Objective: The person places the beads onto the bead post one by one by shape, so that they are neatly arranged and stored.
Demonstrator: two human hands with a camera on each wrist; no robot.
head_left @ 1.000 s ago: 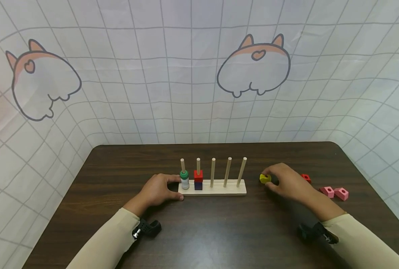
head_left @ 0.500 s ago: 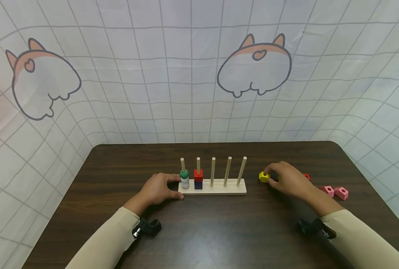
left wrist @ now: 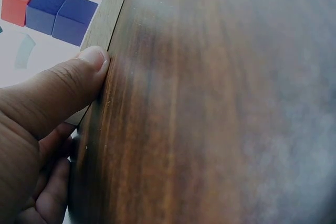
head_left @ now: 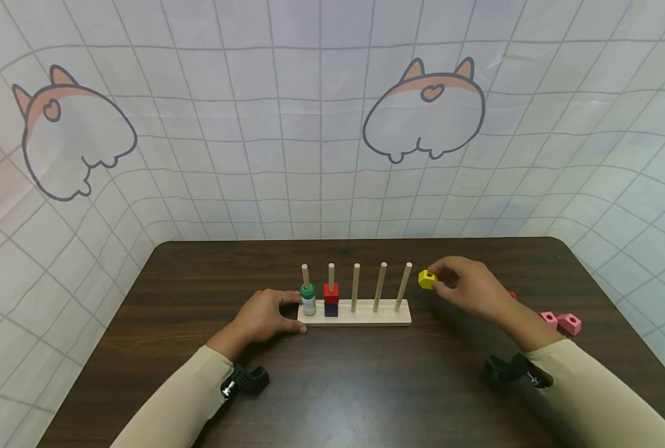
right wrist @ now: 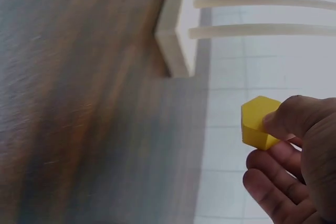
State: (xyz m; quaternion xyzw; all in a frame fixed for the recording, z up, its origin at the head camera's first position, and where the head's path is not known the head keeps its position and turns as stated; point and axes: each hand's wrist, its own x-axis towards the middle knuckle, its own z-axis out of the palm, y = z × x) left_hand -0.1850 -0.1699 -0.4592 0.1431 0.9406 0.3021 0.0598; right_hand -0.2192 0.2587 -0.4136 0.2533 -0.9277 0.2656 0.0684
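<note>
Block (head_left: 427, 279) near rack edge (head_left: 407, 315); apart

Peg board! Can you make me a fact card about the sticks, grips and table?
Left stick: green piece above white piece
Second stick: red above blue
Other three sticks: bare
Left grip: holding the board's left end
Right grip: pinching a yellow block, right of the board
Table, right side: two pink blocks, one partly hidden red block

R hand (right wrist: 319, 153) pinching yellow hex blk (right wrist: 255, 116), wood peg rack (right wrist: 176, 40) nearby, brn tabletop (right wrist: 100, 103)
</note>
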